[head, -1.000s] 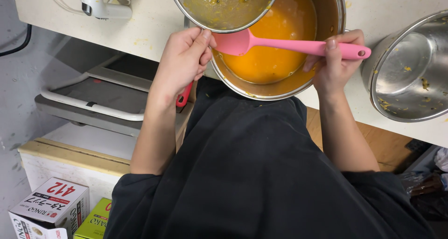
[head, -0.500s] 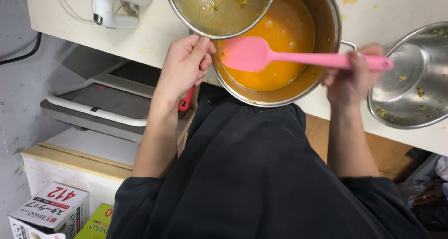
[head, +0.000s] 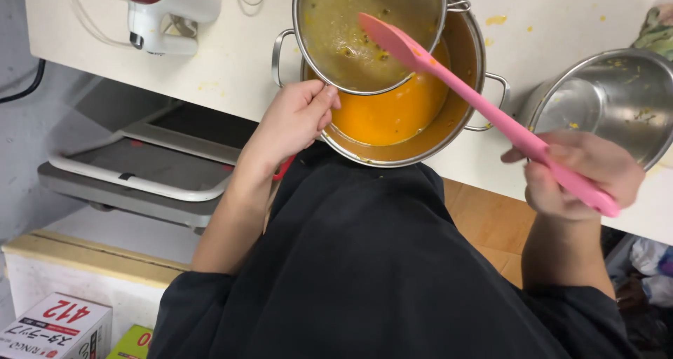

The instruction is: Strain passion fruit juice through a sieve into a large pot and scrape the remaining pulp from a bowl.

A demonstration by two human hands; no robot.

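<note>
From my feed the scene is evenly and brightly lit, with soft light from overhead and no hard-edged shadows. The white counter (head: 231, 57) toward twelve o'clock runs close to washed out. Mild glare sits on the rim of the steel pot (head: 413, 156) and inside the empty steel bowl (head: 603, 99) at two o'clock. The dark apron (head: 378, 275) at six o'clock swallows detail, nearly flat black. Focus is sharp across the centre; the pink spatula (head: 484, 106) shows only slight softness. Straight lines bow a little near nine o'clock, a wide-lens effect. The corner at four o'clock falls dim and murky.
</note>
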